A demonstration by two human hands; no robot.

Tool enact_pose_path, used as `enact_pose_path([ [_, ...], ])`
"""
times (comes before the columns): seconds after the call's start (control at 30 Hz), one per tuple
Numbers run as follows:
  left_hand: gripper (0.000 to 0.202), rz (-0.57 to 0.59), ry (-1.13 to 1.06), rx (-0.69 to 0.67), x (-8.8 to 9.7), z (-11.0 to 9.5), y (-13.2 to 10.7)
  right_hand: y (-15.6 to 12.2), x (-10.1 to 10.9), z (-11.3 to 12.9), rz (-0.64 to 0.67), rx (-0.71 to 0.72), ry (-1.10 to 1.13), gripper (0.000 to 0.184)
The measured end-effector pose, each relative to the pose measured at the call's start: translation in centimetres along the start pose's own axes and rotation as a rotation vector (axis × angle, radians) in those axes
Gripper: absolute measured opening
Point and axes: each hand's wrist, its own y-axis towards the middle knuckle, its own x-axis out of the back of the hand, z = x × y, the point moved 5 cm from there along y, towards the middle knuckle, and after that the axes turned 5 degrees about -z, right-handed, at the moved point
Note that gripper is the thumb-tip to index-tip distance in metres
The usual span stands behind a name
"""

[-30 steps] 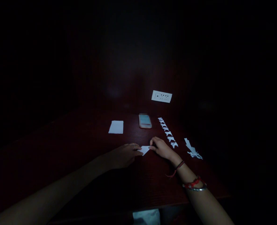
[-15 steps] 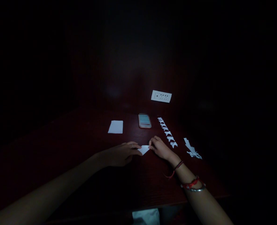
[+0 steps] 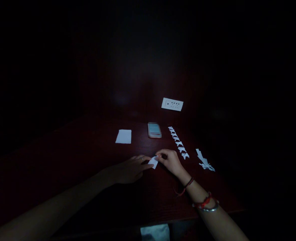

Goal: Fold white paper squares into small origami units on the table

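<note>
A small piece of white paper (image 3: 153, 162), with folded edges, lies on the dark red table between my hands. My left hand (image 3: 132, 168) grips its left side with thumb and fingers; a ring shows on one finger. At the paper's upper right corner, my right hand (image 3: 170, 161) pinches the edge between thumb and forefinger. Several small folded paper pieces (image 3: 179, 144) lie in a slanting row to the right. Farther right is a loose heap of white paper strips (image 3: 205, 162). A square stack of white paper (image 3: 123, 136) rests beyond my left hand.
A phone-like device (image 3: 154, 130) with a blurred screen lies in the middle of the table (image 3: 95, 140). Behind it, a white socket panel (image 3: 172, 104) is on the dark wall. Something pale (image 3: 155, 232) shows below the table's front edge. The surroundings are very dark.
My right hand has moved left and now pinches the paper's upper right corner inward. The paper looks narrower and turned a little. My left hand has shifted slightly.
</note>
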Motion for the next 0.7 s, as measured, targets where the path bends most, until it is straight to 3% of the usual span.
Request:
enact_pose_path([
  [0.27,0.053,0.009,0.015,0.026,0.4,0.0,0.0,-0.3,-0.6,0.9,0.090,0.062,0.091,0.011],
  [0.53,0.052,0.036,0.080,0.068,0.6,-0.5,0.0,-0.1,-0.6,-1.6,-0.036,-0.208,0.014,0.011],
  [0.7,0.051,0.024,0.075,0.066,0.7,-0.7,0.0,0.0,-0.4,-1.0,0.000,-0.177,-0.006,0.011],
])
